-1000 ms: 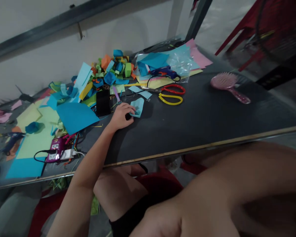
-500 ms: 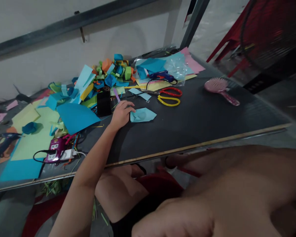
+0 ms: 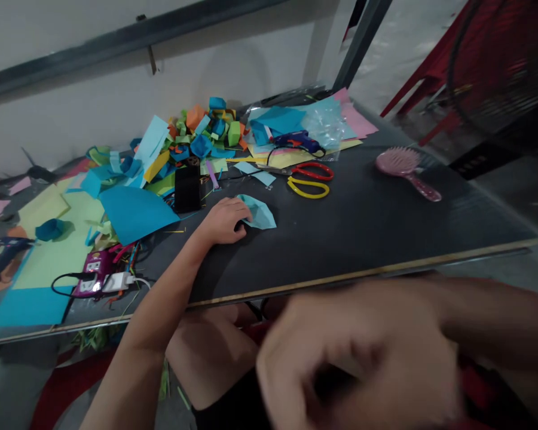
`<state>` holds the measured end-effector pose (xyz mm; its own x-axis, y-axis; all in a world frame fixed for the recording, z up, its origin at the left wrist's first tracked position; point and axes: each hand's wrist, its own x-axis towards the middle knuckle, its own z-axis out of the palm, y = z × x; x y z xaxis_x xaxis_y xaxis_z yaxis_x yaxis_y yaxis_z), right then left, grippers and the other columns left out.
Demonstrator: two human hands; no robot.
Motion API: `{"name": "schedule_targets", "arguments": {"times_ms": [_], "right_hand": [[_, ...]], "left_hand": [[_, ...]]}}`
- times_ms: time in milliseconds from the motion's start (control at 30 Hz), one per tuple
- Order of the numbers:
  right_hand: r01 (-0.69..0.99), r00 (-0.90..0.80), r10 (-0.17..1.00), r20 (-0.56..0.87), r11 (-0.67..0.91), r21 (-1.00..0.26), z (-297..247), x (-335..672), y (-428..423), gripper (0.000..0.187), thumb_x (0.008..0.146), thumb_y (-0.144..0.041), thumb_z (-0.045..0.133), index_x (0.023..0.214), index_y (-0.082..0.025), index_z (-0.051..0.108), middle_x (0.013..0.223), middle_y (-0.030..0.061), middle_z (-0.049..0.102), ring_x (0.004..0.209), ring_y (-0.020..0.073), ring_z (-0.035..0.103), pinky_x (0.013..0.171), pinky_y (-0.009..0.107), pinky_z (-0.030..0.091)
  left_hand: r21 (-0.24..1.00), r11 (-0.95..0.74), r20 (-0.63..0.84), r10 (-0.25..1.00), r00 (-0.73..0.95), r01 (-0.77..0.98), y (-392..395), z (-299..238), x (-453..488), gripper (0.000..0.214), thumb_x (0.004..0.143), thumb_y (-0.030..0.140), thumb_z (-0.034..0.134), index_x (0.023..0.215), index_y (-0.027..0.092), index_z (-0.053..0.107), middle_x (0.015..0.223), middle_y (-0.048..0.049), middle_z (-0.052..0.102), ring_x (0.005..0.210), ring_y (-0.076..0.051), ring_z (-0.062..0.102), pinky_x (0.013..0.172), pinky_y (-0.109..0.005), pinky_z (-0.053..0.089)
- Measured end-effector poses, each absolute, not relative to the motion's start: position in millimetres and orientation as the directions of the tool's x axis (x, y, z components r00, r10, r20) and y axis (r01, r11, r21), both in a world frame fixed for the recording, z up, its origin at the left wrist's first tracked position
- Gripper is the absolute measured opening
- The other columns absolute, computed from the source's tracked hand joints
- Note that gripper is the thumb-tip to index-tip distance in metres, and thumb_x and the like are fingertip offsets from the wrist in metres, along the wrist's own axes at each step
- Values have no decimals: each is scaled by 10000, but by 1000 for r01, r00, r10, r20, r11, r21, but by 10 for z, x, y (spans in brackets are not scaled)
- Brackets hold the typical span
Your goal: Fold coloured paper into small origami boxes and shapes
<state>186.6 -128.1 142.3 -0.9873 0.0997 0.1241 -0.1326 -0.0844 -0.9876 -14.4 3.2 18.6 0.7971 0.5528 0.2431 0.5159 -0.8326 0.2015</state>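
My left hand [image 3: 226, 221] rests on the dark table with its fingers closed over the left edge of a light blue folded piece of paper [image 3: 262, 214]. The thumb is bent below the fingers, and part of the paper is hidden under them. Close to the camera, my right hand [image 3: 358, 352] is raised in front of the table edge, blurred by motion. Its fingers look curled, but I cannot make out anything in them. Beyond the paper lie scissors [image 3: 309, 180] with one red and one yellow handle. A purple paper strip [image 3: 212, 174] lies behind my left hand.
A pile of coloured paper pieces [image 3: 201, 143] stands against the wall. A blue glue gun [image 3: 298, 141] rests on a plastic bag. A pink hairbrush [image 3: 407, 170] lies at right. Left are a black phone-like object [image 3: 187, 188], blue paper [image 3: 137, 212] and a purple power strip [image 3: 94, 272].
My left hand has moved toward the table's front and closed on the light blue paper, which has turned and shifted left. My right hand has risen into fuller view. The purple strip is now uncovered.
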Motion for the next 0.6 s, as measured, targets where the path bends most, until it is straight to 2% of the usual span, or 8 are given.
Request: {"name": "schedule_targets", "arguments": {"times_ms": [33,100,133,200,300,433,533,600], "right_hand": [[-159,-955,233,182,116,-980,1308,1907,-1044,221,911,-353,584,910,-158,688,908,69,700,891,170,660,818,285,523],[46,-796,540,274,505,-862,1016,2011,-505,176,897,-223,560,989,-186,705,1051,87,725,1003,197,650,929,356,505],[171,-721,605,336,626,-760,850,2068,-242,228,879,-171,541,1028,-198,712,1137,99,720,1076,217,637,983,403,484],[335,-716,586,379,765,-550,520,2165,176,364,838,-81,490,1076,-223,726,1239,98,706,1160,239,622,1049,476,445],[380,-814,499,296,844,-378,126,2223,433,503,806,-12,453,1149,-266,719,1323,62,677,1156,232,632,1005,478,490],[381,-769,489,413,868,-317,-118,2196,382,427,843,-21,437,1031,-234,755,1337,100,661,1172,255,627,973,492,519],[342,-710,481,515,874,-345,-168,2198,358,407,841,-16,437,964,-220,766,1244,110,697,1174,241,630,989,467,526],[316,-696,478,536,874,-370,-178,2203,360,400,836,-17,443,944,-220,770,1219,106,704,1150,231,643,969,439,544]], "left_hand": [[227,-829,239,556,796,511,58,169,-145,241,704,107,564,870,213,702,977,-59,738,1025,-247,658,885,-374,463],[293,-820,239,560,794,491,117,134,-158,265,687,63,520,810,217,697,941,-42,746,1005,-225,673,894,-359,460],[325,-814,236,563,792,482,144,120,-168,281,671,40,494,769,217,689,916,-31,749,996,-212,680,907,-353,454],[368,-797,226,576,786,478,185,106,-192,312,630,2,449,699,215,666,869,-6,753,968,-187,694,958,-355,430],[395,-775,224,602,766,493,199,100,-227,338,606,-23,413,663,214,646,839,20,758,892,-156,705,1026,-379,390],[503,-746,317,630,709,437,179,51,-240,342,593,-29,390,637,208,632,804,7,749,863,-160,707,957,-361,461],[648,-678,442,706,554,347,188,-1,-229,310,641,-11,401,634,194,634,782,-31,736,836,-165,705,842,-318,529],[707,-626,488,768,414,329,206,-17,-218,281,729,35,438,732,179,680,868,-65,748,874,-172,706,816,-306,546]]}}
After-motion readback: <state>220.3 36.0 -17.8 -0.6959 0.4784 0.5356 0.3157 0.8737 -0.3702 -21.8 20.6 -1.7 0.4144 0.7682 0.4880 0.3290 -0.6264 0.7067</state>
